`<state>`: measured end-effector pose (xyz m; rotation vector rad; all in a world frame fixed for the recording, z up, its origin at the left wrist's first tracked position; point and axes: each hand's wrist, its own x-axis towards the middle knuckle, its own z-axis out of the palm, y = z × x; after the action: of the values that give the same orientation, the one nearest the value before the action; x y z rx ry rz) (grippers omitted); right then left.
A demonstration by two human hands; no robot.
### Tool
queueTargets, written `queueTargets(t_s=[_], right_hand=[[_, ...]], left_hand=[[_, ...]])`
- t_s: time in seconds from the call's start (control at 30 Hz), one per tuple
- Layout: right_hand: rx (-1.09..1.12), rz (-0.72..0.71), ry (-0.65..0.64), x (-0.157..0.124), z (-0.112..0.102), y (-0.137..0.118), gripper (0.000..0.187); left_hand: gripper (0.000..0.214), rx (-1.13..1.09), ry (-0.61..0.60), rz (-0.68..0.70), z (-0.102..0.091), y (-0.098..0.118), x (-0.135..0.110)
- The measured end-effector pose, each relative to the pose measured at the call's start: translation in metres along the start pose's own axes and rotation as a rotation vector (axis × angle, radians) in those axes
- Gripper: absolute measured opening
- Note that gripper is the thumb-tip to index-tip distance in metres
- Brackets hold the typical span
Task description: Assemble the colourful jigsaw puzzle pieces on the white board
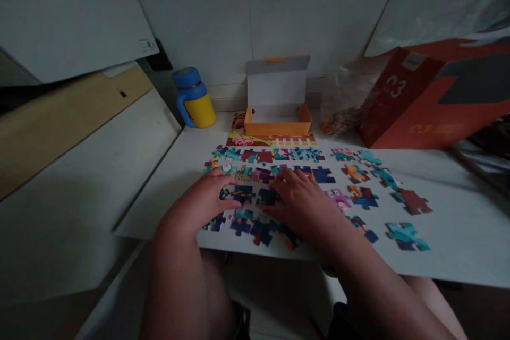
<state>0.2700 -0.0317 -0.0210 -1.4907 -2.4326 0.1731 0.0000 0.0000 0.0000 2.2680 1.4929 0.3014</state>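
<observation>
White tabletop [470,218] w/ flat multicolored jigsaw pcs [244,192]; L hand [207,195] & R hand [300,199] among them, thumbs spread from fingers

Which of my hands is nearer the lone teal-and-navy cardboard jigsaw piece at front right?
Right. Your bare right hand is left of that jigsaw piece; your bare left hand is even farther left.

White table [458,244]: reaching both sides of picture sheet [255,141]
Puzzle pieces [322,174]: rough rows on sheet's near side, more rightward
Blue-and-yellow mug [200,110]: upright, left of sheet
Clear bag [338,109]: just right of sheet
Red carton [414,109]: farther right of sheet
</observation>
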Motion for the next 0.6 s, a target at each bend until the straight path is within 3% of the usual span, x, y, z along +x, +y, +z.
queueTargets(t_s=[0.4, 0.6], right_hand=[[0.132, 0.048, -0.029, -0.001, -0.003, -0.006, 0.038], [0.363, 0.086, -0.022, -0.002, -0.015, -0.01, 0.014]], left_hand=[[0.035, -0.124, -0.018, 0.02, 0.002, -0.005, 0.009], [0.022, -0.504, -0.072, 0.016, 0.007, -0.003, 0.009]])
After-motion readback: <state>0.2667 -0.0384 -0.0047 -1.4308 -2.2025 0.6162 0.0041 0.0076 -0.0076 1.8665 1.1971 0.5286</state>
